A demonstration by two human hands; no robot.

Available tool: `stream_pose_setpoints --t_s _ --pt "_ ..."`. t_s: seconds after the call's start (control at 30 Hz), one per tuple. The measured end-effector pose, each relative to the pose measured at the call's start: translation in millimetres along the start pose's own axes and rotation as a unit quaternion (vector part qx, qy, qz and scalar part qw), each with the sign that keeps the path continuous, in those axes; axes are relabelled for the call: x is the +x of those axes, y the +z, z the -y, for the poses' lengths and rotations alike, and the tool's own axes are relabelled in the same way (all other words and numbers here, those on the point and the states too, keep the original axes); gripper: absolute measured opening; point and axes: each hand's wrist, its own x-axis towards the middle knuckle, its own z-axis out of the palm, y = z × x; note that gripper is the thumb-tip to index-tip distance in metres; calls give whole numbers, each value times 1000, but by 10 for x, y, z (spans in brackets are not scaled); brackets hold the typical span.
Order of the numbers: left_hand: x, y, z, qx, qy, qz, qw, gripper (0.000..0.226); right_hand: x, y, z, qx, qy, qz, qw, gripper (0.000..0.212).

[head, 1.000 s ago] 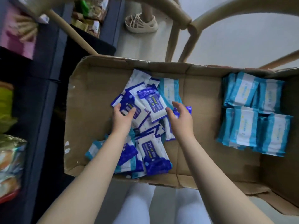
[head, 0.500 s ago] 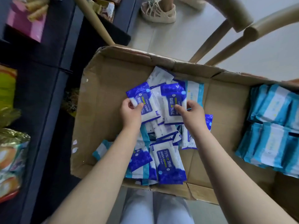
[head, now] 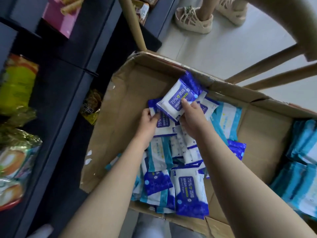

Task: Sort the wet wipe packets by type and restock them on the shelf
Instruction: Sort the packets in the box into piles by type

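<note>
top packet [head: 178,100]: dark-blue 75% type, tilted, above the pile [head: 173,162] in the box [head: 120,117] | right hand [head: 191,117]: pinches top packet, thumb on its face | left hand [head: 147,124]: grips second packet [head: 163,125] just beneath | teal stack [head: 301,152]: box's right end | shelf [head: 65,93]: left of box

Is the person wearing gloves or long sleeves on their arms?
No. The left hand and the right hand are bare: no gloves, rings or watch show. Both forearms are bare too, with no sleeve in view.
</note>
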Motion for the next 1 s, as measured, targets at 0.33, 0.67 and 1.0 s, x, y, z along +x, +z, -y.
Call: stream_pose_setpoints --t_s 0.33,0.67,1.0 --pt "-254 5 263 68 -32 71 995 18 -257 -432 -335 39 36 -51 997 13" --pt "166 -499 -226 93 53 -42 993 31 -158 -338 -172 -102 -29 -91 990 12" --pt "586 -529 -669 312 224 -136 913 38 247 327 69 -203 -77 -110 970 30"
